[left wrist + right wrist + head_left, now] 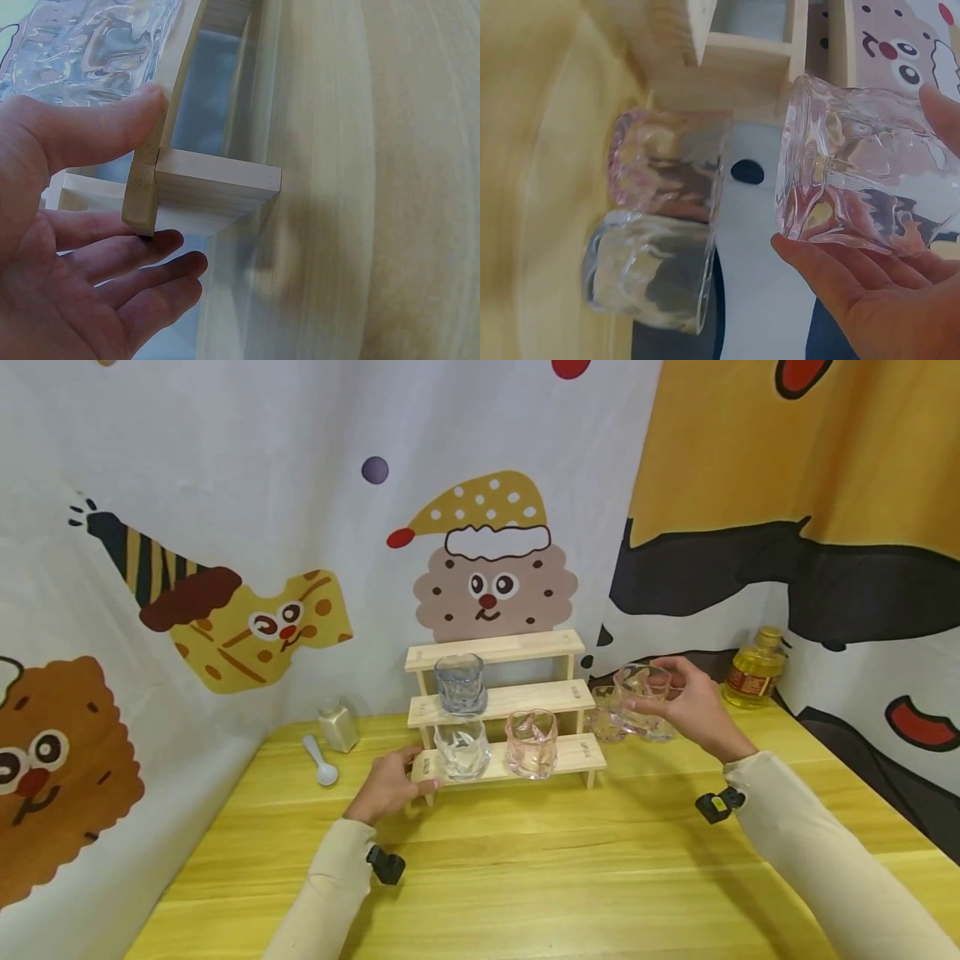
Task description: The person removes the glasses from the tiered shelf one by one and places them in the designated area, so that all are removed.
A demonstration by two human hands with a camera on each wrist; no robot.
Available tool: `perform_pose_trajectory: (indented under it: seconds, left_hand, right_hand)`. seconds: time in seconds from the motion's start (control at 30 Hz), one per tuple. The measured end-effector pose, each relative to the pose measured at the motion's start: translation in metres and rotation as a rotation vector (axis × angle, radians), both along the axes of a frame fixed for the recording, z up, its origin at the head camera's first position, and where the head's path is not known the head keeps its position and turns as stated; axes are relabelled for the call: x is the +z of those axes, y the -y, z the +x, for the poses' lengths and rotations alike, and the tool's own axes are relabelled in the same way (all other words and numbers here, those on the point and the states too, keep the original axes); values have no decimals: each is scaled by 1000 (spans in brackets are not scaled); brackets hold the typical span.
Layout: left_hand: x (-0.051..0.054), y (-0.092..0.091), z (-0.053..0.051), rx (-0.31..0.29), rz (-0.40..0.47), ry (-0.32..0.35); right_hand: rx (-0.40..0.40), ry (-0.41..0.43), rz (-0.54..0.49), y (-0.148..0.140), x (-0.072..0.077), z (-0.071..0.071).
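Clearly, left hand (386,787) grips shelf (517,699); right hand (697,706), glass (847,165).

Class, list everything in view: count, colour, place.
Table: one, yellow, foreground
Rack: one, pale wood, centre
Rack glasses: three; grey-blue, middle shelf; clear and pink, bottom shelf
Table glasses: two, pink and clear, right of rack
Held glass: one, pinkish, right
Bottle: one, yellow, back right
Jar: one, whitish, left
Spoon: one, bluish, beside jar
Cloth: count unclear, multicoloured, behind
Devices: two, black, wrists
Sleeves: two, cream, arms
Left hand: one, gripping bottom shelf
Right hand: one, holding glass
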State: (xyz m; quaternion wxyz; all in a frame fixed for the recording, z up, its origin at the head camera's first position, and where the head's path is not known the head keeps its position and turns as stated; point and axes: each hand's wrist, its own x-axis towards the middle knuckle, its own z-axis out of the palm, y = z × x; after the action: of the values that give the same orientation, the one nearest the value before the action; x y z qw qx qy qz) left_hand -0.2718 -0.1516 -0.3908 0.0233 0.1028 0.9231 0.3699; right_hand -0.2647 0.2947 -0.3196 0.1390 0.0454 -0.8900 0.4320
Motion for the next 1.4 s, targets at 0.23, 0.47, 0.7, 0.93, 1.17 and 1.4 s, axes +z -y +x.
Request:
perform_pose_trajectory:
  seconds: [0.23, 0.47, 0.7, 0.93, 1.17, 1.4]
  left_hand:
    - [0, 0, 0, -3, 4, 1]
    - [-2, 1, -1, -8, 35, -10]
    - [-3, 0, -1, 4, 44, -9]
    - [-4, 0, -2, 3, 42, -12]
    - [-3, 0, -1, 0, 38, -20]
    - [-3, 0, -1, 7, 39, -24]
  right_hand:
    - [6, 41, -17, -19, -9, 7]
    - [-15, 110, -11, -35, -20, 10]
    - [5, 137, -19, -48, -31, 9]
    - [12, 150, -2, -64, -41, 9]
    - [-11, 184, 0, -80, -49, 6]
    - [-47, 212, -14, -91, -52, 4]
